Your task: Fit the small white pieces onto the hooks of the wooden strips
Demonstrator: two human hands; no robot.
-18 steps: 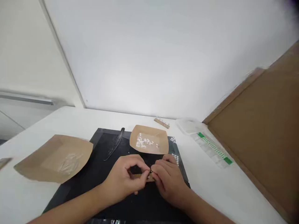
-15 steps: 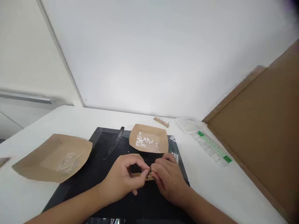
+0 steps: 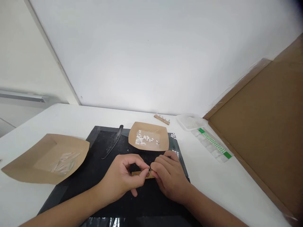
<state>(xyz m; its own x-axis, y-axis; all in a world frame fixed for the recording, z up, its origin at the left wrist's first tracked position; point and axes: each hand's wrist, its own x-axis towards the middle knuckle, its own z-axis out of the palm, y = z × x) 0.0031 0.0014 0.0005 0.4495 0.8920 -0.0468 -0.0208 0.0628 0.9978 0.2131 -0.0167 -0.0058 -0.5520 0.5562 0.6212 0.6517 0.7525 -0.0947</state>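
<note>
My left hand (image 3: 127, 175) is closed in a pinch, thumb and forefinger meeting over a short brown strip (image 3: 135, 173). Right beside it my right hand (image 3: 169, 176) is closed too, its fingertips almost touching the left ones. A tiny dark, shiny piece (image 3: 150, 169) shows between the two sets of fingertips; which hand grips it I cannot tell. Most of the strip lies hidden behind the fingers. Just beyond the hands, a small brown paper tray (image 3: 163, 145) contains many little white pieces (image 3: 142, 138).
A black mat (image 3: 94, 170) lies under the hands, with a curved black nail file (image 3: 115, 142) on it. Clear slender pieces (image 3: 66, 162) fill part of a larger paper tray (image 3: 44, 151) at left. Behind are a brown strip with pegs (image 3: 162, 119), a green-labelled plastic case (image 3: 213, 143) and cardboard (image 3: 260, 126).
The view has shifted slightly, so everything sits a little higher and further left. Both hands keep their pinch over the strip, with only small finger movements.
</note>
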